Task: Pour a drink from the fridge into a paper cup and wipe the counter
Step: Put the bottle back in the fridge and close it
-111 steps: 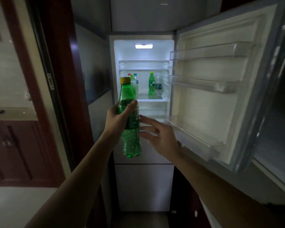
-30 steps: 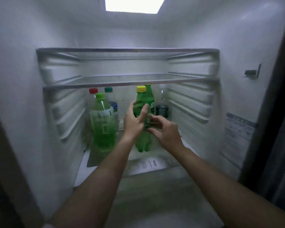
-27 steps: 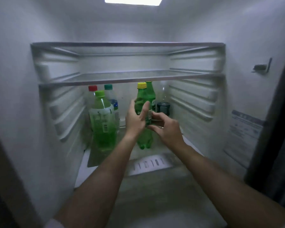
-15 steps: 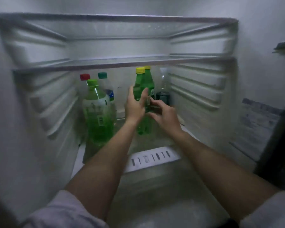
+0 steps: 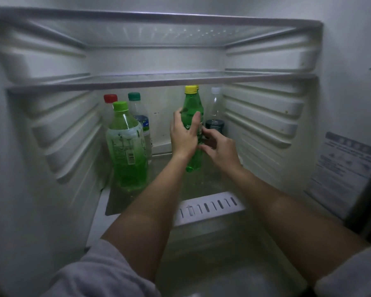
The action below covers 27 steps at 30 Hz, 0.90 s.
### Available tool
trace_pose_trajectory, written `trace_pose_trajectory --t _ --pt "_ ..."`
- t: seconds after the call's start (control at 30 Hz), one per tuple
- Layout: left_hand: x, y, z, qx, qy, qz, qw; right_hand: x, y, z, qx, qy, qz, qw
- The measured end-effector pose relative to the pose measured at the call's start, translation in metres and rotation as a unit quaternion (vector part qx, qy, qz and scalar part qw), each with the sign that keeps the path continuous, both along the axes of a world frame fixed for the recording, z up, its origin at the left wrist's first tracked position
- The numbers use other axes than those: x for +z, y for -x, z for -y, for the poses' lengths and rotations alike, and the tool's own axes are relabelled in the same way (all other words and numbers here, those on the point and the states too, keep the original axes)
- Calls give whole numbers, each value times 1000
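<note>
Your left hand (image 5: 183,136) clamps fingers round the green bottle (image 5: 193,106); right hand (image 5: 221,146) brushes it, fingers loosely curled. Keep it upright, clear of the shelf (image 5: 159,80) above.

Large bottle (image 5: 126,151): lime-green cap, green liquid, upright at front left.
Red-capped bottle (image 5: 110,98): just behind it, mostly hidden.
Green-capped bottle (image 5: 137,112): clear, blue label, beside the red-capped one.
White-capped bottle (image 5: 215,116): clear, dark label, back right.
Glass shelves (image 5: 159,79): 2, stacked above the bottles.
Slotted strip (image 5: 208,207): white, along the front.
Printed sheet (image 5: 347,166): right wall, text blurred.
</note>
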<state>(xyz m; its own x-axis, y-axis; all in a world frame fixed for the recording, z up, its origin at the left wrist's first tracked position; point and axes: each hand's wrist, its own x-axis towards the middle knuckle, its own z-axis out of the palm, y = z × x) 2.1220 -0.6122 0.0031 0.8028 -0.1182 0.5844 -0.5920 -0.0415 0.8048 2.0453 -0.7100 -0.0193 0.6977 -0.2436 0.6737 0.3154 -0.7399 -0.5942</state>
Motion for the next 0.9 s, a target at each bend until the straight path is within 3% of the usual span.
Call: trace_pose_trajectory --t 0.43,0.63,0.9 --pt "5 0 -9 -59 -24 -13 998 4 10 1 -24 30 -18 999" --pt "8 -3 -26 -2 -148 11 989 13 25 7 -62 128 -44 989" --pt "16 31 -62 27 -219 46 974 12 57 -6 -106 219 -142 960"
